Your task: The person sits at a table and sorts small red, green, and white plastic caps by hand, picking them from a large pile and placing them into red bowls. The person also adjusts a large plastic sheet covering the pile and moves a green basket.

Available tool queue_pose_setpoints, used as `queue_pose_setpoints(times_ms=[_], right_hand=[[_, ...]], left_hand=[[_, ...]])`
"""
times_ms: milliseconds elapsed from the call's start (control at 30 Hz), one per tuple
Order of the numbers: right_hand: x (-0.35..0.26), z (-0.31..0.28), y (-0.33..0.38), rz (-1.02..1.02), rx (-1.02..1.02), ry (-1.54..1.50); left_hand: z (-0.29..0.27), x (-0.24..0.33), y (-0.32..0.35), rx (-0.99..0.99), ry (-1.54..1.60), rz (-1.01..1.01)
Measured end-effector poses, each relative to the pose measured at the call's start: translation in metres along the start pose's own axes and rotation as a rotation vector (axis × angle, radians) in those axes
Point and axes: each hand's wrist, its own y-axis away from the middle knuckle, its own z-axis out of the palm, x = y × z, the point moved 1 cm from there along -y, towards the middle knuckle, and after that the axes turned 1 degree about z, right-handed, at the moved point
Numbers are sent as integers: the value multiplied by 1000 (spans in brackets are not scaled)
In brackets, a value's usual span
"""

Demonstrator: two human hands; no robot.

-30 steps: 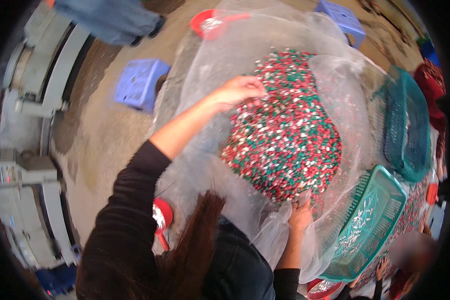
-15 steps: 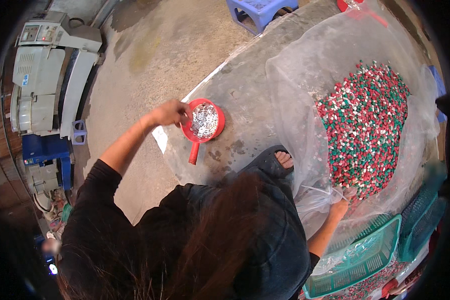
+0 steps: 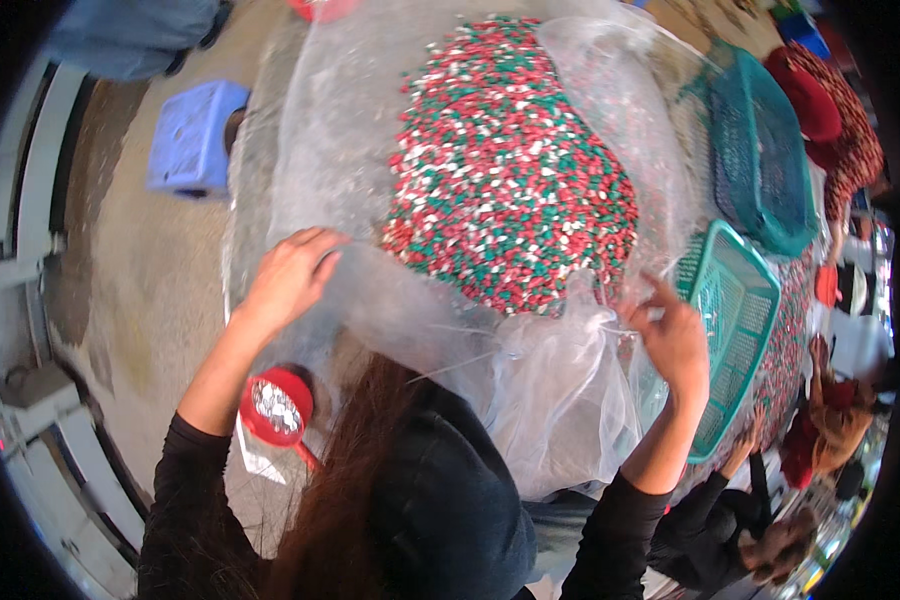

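Two hands: both grip the near edge of a clear plastic sheet (image 3: 530, 390).
Left hand (image 3: 290, 275): fingers curled shut on the sheet's left edge.
Right hand (image 3: 675, 335): closed on gathered plastic, one finger raised.
Pile (image 3: 510, 170): red, green and white small pieces heaped on the sheet, straight ahead of the person; long axis runs away from the person, slightly leftward.
Red scoop (image 3: 275, 410): under the left forearm, handle pointing toward the lower right.
Green baskets (image 3: 735, 330): right of the pile.
Blue stool (image 3: 195, 140): far left.

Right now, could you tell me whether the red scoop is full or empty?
Partly full: the red scoop holds pale small pieces and sits on the floor below the left hand.
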Motion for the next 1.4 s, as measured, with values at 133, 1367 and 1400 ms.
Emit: queue_pose_setpoints(times_ms=[133,1367,1400], right_hand=[[3,8,-73,-62,389,-318],[165,-22,-108,631,-225,740],[165,-23,-108,620,-179,732]], left_hand=[[35,57,-72,53,257,327],[182,104,-306,465,209,250],[188,111,-298,467,109,282]])
